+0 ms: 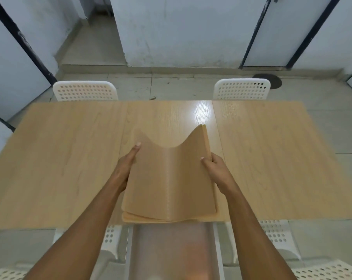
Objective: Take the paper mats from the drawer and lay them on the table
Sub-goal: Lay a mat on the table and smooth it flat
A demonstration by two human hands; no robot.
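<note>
A stack of tan paper mats point(169, 184) is held just above the near edge of the wooden table point(60, 158), at its middle. My left hand point(126, 164) lies along the stack's left side with straight fingers. My right hand point(216, 168) grips the right edge, which curls upward, thumb on top. Below the table's near edge a translucent open drawer point(171, 251) sticks out toward me; what it holds is blurred.
Two white perforated chairs point(85, 90) point(241, 88) stand at the table's far side. More white chairs point(276, 237) sit on my side, left and right of the drawer. A seam point(217, 126) splits the tabletop right of centre. Grey walls and dark-framed doors lie beyond.
</note>
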